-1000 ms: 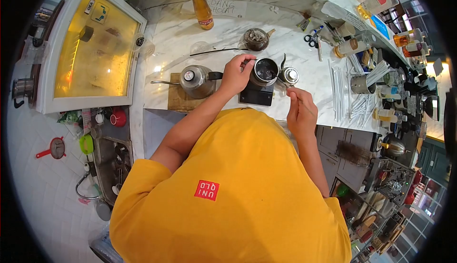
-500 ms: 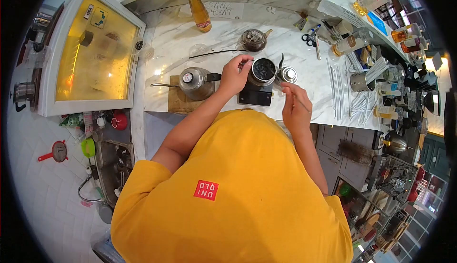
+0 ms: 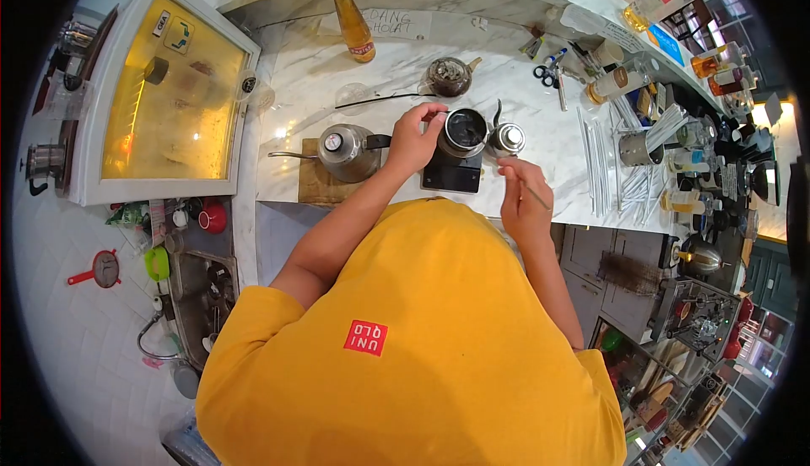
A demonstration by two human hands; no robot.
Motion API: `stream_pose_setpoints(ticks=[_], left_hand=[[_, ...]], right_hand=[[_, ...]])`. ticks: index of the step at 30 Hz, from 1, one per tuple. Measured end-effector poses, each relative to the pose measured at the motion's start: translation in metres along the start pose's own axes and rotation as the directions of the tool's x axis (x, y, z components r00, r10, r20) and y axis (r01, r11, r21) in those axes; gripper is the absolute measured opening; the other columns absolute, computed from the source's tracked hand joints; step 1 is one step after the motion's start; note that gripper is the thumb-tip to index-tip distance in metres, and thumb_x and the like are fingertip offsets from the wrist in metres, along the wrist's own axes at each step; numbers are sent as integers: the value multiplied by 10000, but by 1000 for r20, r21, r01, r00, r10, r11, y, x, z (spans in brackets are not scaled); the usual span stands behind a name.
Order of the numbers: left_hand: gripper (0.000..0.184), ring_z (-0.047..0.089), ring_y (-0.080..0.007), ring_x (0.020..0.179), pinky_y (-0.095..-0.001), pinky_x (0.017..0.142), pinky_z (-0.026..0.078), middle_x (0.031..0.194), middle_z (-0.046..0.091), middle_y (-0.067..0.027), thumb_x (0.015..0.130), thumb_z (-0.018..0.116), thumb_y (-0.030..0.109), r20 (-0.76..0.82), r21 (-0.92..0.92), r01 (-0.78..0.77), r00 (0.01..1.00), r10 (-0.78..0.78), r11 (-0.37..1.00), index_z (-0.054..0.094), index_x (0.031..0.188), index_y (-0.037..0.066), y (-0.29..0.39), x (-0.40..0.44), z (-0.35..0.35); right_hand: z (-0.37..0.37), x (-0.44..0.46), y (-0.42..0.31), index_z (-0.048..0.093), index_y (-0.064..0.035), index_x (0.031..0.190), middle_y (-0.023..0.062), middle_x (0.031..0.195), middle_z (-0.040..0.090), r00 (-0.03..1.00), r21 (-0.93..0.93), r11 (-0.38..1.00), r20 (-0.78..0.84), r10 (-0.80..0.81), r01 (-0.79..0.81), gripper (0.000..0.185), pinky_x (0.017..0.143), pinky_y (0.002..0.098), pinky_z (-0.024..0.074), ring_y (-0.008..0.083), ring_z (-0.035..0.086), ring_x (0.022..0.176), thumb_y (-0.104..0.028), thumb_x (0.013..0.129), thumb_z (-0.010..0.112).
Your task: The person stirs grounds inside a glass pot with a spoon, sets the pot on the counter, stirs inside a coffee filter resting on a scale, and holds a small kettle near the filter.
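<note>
Nearest to me, my yellow shirt (image 3: 409, 297) is filling much of the view. Just beyond it, my right hand (image 3: 527, 200) is closing in a narrow pinch around a thin utensil (image 3: 537, 195), which is appearing to point toward the metal cup's right rim; I cannot tell where its tip is ending.

Farther in, my left hand (image 3: 413, 141) is curling at the left side of the metal cup (image 3: 464, 152), its thumb and fingers lying close together by the rim. I am judging this as steadying the cup while working its dark contents (image 3: 465, 126) with the utensil. That is calling for a light right-hand pinch, a still left hand and a cup staying level on the black scale (image 3: 451, 179).

A small silver kettle (image 3: 509, 138) is standing just right of the cup, so the utensil is needing care there. A larger kettle (image 3: 344, 158) is sitting to the left, over a brown mat (image 3: 314, 189). Beyond the cup, a glass teapot (image 3: 448, 77) is resting on the marble counter (image 3: 295, 69), and farther still an amber bottle (image 3: 352, 23) is standing.
</note>
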State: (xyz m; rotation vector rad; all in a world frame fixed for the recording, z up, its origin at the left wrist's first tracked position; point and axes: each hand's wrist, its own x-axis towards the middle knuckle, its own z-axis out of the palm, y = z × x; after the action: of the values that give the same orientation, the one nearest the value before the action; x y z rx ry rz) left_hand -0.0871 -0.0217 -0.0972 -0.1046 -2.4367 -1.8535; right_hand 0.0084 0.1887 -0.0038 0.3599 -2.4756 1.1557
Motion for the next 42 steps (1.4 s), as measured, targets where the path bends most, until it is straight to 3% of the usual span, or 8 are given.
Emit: stream_pose_setpoints(ticks=[9, 12, 17, 23, 27, 31, 35, 42], left_hand=[[205, 689, -201, 899, -343, 835, 536, 987, 744, -106, 968, 651, 164, -23, -31, 5, 1000, -5, 1000, 714, 1117, 39, 0, 0, 2], [206, 690, -202, 898, -341, 835, 534, 980, 745, -107, 969, 649, 168, -24, -46, 31, 999, -32, 998, 716, 1113, 38, 5, 0, 1], [205, 689, -203, 900, -340, 837, 532, 981, 742, -110, 970, 646, 170, -23, -35, 31, 999, -32, 999, 714, 1112, 38, 4, -1, 1], [205, 680, -188, 890, -334, 839, 530, 968, 739, -98, 974, 645, 169, -22, -70, 41, 999, -42, 997, 712, 1112, 34, 1, 0, 4], [210, 662, -148, 950, -309, 869, 521, 1046, 732, -54, 993, 631, 150, 24, -74, 87, 996, -86, 993, 696, 1153, 30, 2, 0, 1], [208, 666, -155, 925, -313, 859, 522, 1013, 734, -63, 984, 639, 156, 11, -91, 91, 996, -90, 992, 702, 1138, 32, 3, 0, 3], [208, 674, -170, 876, -319, 832, 529, 961, 739, -83, 968, 651, 164, -24, -92, 57, 998, -59, 994, 715, 1118, 35, 0, -1, 3], [205, 673, -170, 870, -317, 834, 529, 959, 737, -84, 962, 656, 154, -28, -107, 62, 997, -66, 992, 714, 1118, 33, 2, 0, 1]], right_hand=[[0, -2, 5, 674, -36, 1093, 135, 966, 717, 999, -29, 999, -20, -30, 29, 131, 676, 342, 531, 251, 703, 776, 0, 983, 614], [6, 4, 2, 668, -29, 1098, 136, 969, 714, 989, -44, 988, 24, -145, 146, 127, 666, 326, 535, 237, 717, 794, -2, 996, 598], [1, -1, 12, 663, -25, 1105, 133, 947, 710, 1000, -30, 1000, -23, 7, -8, 133, 675, 316, 538, 227, 721, 804, -4, 1013, 570], [7, 4, 8, 659, -15, 1100, 113, 915, 711, 996, -71, 993, 19, -88, 89, 133, 684, 294, 533, 192, 719, 814, -29, 1038, 542], [2, -4, 14, 666, -10, 1081, 136, 939, 713, 998, 24, 998, -42, 55, -54, 131, 684, 306, 528, 230, 717, 795, -18, 1026, 547], [10, -1, 9, 667, -5, 1075, 130, 957, 724, 992, -38, 992, -6, -124, 124, 136, 667, 291, 513, 205, 709, 785, -24, 1035, 538], [4, 3, 14, 661, 1, 1070, 130, 927, 716, 998, -27, 998, -28, 48, -49, 119, 650, 286, 518, 204, 707, 780, -29, 1033, 552], [7, 6, 13, 652, 14, 1078, 133, 955, 710, 993, -31, 993, 23, -113, 113, 116, 681, 304, 545, 209, 710, 785, -19, 1030, 551]])
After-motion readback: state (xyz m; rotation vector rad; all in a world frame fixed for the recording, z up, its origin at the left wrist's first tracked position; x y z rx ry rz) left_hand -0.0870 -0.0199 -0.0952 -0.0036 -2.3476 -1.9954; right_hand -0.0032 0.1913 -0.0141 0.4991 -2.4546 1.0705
